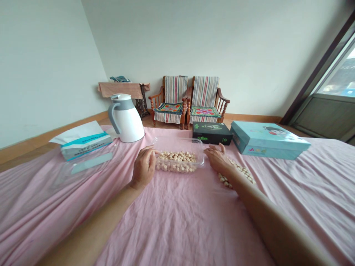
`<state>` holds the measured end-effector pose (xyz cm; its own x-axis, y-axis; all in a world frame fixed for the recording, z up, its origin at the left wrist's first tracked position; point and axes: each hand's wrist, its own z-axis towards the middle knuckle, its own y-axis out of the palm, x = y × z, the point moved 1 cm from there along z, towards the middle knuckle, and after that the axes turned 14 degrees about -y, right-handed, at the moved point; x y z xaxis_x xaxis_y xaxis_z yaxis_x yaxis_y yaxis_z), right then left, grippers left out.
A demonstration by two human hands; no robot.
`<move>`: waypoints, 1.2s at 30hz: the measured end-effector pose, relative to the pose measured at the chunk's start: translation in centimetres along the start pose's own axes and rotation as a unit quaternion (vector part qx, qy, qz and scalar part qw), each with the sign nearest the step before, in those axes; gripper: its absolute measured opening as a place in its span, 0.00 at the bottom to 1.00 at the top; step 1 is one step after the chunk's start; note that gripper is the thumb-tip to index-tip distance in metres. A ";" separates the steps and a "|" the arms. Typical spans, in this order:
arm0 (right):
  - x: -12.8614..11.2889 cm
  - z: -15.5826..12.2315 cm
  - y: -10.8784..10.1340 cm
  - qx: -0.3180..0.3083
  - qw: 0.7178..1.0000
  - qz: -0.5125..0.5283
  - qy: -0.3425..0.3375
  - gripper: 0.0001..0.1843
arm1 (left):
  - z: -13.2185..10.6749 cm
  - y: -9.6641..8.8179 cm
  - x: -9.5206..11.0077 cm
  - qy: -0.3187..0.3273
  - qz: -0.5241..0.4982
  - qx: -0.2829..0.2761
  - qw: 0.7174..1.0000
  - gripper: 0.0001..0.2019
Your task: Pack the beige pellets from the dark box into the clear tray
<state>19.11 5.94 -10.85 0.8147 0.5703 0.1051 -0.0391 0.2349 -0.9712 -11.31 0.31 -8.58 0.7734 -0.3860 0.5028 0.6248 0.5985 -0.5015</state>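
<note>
A clear plastic box partly filled with small pale nuts sits on the pink cloth in the middle. My left hand rests against the box's left end, fingers curled round its edge. Just right of the box, my right hand lies on the cloth with fingers loosely spread, over a loose pile of the same pale nuts on the cloth. Whether its fingers hold any nuts is hidden.
A white jug with a grey handle stands at the back left beside a tissue pack. A clear lid lies left. A black box and a blue box sit behind. Two wooden chairs stand by the wall.
</note>
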 end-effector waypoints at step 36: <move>-0.7 -0.2 -2.0 -0.033 0.998 -0.010 0.061 0.12 | 0.1 0.0 0.0 0.018 0.002 0.010 1.000 0.13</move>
<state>18.74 4.94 -9.04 0.8798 0.4641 0.1024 0.0135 0.1909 -0.9815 -11.29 0.37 -8.53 0.7796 -0.4083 0.4750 0.6195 0.6144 -0.4886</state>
